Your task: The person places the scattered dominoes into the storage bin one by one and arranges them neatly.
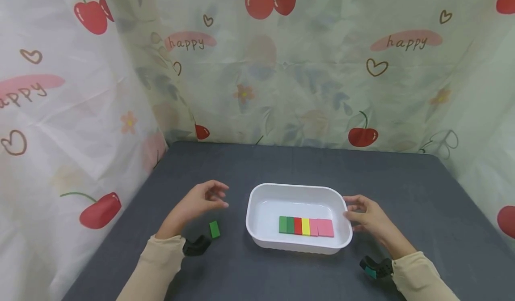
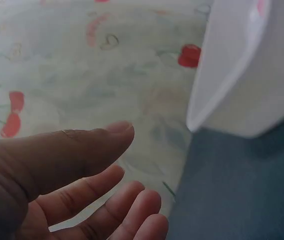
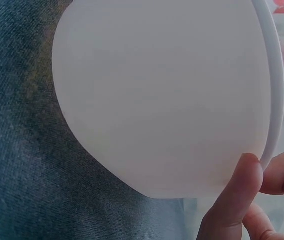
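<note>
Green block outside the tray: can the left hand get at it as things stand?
Probably yes. The green block lies alone on the table, just beneath the left hand, which is open and holds nothing. The tray sits off to the side, out of the way.

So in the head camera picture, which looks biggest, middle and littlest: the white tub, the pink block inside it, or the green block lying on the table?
1. white tub, by far the largest.
2. pink block, clearly wider than the green one.
3. green block on the table, smallest.

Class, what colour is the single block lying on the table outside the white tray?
Green block; the head view shows it best, left of the tray.
</note>
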Demonstrator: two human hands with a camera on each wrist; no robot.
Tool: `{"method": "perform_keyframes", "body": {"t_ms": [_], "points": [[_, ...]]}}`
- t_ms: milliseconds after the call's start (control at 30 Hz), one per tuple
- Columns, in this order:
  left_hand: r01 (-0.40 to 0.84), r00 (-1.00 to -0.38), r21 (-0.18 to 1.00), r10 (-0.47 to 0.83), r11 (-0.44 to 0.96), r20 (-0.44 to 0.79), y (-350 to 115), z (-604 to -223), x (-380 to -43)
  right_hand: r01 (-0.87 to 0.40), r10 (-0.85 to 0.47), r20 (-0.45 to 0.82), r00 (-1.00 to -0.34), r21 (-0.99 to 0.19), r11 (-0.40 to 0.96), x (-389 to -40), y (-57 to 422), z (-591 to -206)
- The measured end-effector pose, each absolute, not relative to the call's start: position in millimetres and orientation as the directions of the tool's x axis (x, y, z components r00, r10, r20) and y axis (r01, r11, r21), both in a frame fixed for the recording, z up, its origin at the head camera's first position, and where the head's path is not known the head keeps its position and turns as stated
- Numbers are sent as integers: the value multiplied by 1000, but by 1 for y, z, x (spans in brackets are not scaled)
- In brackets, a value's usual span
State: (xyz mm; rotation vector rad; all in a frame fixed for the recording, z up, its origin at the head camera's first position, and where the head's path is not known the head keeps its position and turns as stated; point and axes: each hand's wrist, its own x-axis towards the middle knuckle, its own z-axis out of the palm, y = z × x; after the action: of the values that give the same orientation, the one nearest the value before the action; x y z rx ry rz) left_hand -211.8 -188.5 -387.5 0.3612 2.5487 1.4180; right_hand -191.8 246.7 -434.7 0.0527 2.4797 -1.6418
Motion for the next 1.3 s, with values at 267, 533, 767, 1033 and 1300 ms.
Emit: {"method": "perform_keyframes", "body": {"t_ms": [267, 533, 767, 1033, 1300], "points": [[60, -946, 782, 284, 620, -153, -216, -424, -209, 115, -71, -154, -985, -913, 391, -192, 244, -438], [-21, -945, 746, 230, 665, -232, -223, -447, -207, 112, -62, -149, -987, -909, 402, -192, 242, -439], [-21, -950, 726, 212, 687, -228, -218, -450, -201, 110, -64, -146, -987, -912, 396, -192, 244, -439], [31, -954, 687, 227, 726, -197, -210, -448, -196, 121, -52, -155, -987, -907, 404, -193, 246, -439], [34, -960, 651, 207, 759, -190, -206, -452, -198, 127, -51, -162, -985, -903, 411, -192, 246, -435]]}}
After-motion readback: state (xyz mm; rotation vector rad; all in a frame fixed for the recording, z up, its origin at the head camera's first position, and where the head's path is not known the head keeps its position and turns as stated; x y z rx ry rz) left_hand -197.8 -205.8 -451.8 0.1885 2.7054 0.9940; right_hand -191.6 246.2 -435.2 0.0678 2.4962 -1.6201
